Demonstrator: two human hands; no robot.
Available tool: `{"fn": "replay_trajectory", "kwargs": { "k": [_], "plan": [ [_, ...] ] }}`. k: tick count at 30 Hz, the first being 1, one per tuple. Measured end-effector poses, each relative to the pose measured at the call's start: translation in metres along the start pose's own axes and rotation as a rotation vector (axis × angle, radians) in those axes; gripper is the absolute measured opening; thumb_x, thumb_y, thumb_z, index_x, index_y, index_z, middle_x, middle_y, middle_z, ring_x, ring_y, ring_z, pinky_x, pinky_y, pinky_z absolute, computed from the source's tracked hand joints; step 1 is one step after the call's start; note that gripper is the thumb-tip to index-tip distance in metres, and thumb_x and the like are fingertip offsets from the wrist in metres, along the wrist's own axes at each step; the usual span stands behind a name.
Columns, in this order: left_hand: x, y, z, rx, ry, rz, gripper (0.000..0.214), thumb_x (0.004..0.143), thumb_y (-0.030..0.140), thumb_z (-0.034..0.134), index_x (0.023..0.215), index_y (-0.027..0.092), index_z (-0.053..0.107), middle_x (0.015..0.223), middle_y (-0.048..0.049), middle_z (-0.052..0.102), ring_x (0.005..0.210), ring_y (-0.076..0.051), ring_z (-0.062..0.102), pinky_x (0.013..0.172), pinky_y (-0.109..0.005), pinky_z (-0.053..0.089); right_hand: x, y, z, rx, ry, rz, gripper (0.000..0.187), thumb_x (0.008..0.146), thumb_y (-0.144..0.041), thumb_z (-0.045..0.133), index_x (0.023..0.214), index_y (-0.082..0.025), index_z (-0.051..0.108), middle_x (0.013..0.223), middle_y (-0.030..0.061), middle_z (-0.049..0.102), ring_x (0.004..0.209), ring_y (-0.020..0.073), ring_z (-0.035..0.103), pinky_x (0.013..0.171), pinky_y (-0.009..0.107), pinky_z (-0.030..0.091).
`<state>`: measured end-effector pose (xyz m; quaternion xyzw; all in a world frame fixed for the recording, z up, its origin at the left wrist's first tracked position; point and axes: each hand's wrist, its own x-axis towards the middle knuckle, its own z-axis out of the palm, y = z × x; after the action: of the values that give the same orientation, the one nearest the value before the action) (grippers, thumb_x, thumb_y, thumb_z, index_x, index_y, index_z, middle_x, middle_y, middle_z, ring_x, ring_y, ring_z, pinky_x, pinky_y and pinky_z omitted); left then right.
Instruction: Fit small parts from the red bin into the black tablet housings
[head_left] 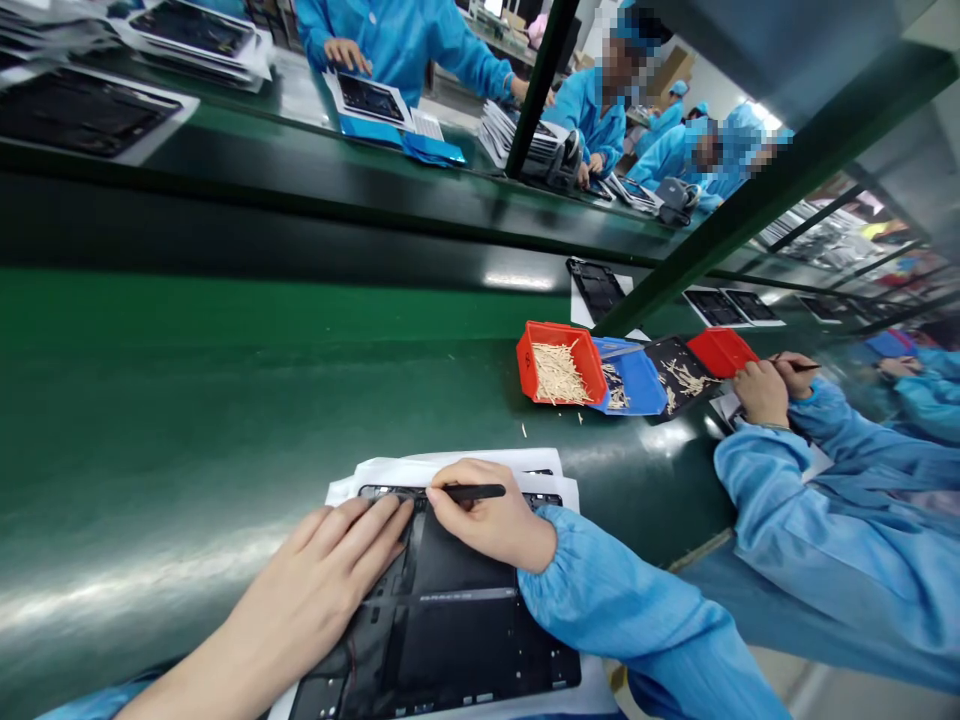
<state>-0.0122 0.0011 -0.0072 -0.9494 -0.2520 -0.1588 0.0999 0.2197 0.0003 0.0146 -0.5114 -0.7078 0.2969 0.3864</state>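
Observation:
A black tablet housing [465, 640] lies on white sheets [562, 462] on the bench in front of me. My left hand [330, 555] rests flat on its left part, fingers stretched together with the tips near the top edge. In my right hand [487, 520] are slim black tweezers [472, 492], held like a pen. They point left toward the housing's top edge, close to my left fingertips. Their tips are too small to make out, and my right hand and sleeve hide part of the housing's right side.
Ahead to the right stand a red bin [562, 365] of small pale strips, a blue bin [637, 380] and a black tray [679, 375]. A co-worker's hands [765, 390] work at the right. A green post [750, 210] slants overhead; more people sit across the line.

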Motion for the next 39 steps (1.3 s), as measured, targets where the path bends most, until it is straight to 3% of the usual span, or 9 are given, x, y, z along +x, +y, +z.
{"fn": "replay_trajectory", "kwargs": {
  "k": [12, 27, 39],
  "plan": [
    [-0.0029, -0.0023, 0.0021, -0.046, -0.025, 0.014, 0.045, 0.089, 0.006, 0.044, 0.128, 0.011, 0.066, 0.131, -0.0125, 0.068, 0.108, -0.031, 0.056, 0.089, -0.041, 0.040, 0.0029, 0.0026, 0.0021, 0.221, -0.024, 0.206, 0.015, 0.088, -0.024, 0.059, 0.083, -0.018, 0.072, 0.079, 0.0024, 0.074, 0.071, 0.0144, 0.068, 0.065, 0.024, 0.054],
    [-0.0034, -0.0035, 0.0076, -0.108, -0.080, -0.022, 0.050, 0.093, 0.011, 0.044, 0.142, 0.009, 0.053, 0.133, -0.0132, 0.065, 0.110, -0.030, 0.054, 0.095, -0.041, 0.038, 0.0006, 0.0092, 0.0059, 0.206, 0.005, 0.258, 0.014, 0.087, -0.026, 0.061, 0.085, -0.018, 0.073, 0.079, 0.0022, 0.074, 0.069, 0.0144, 0.065, 0.060, 0.023, 0.050],
    [-0.0014, -0.0061, 0.0083, -0.116, -0.101, -0.012, 0.051, 0.094, 0.013, 0.044, 0.144, 0.009, 0.050, 0.125, -0.0135, 0.067, 0.107, -0.030, 0.055, 0.092, -0.041, 0.039, 0.0033, 0.0046, 0.0028, 0.208, -0.005, 0.217, 0.014, 0.087, -0.022, 0.058, 0.081, -0.019, 0.071, 0.080, 0.0019, 0.073, 0.073, 0.0151, 0.066, 0.067, 0.025, 0.052]
  ]
}}
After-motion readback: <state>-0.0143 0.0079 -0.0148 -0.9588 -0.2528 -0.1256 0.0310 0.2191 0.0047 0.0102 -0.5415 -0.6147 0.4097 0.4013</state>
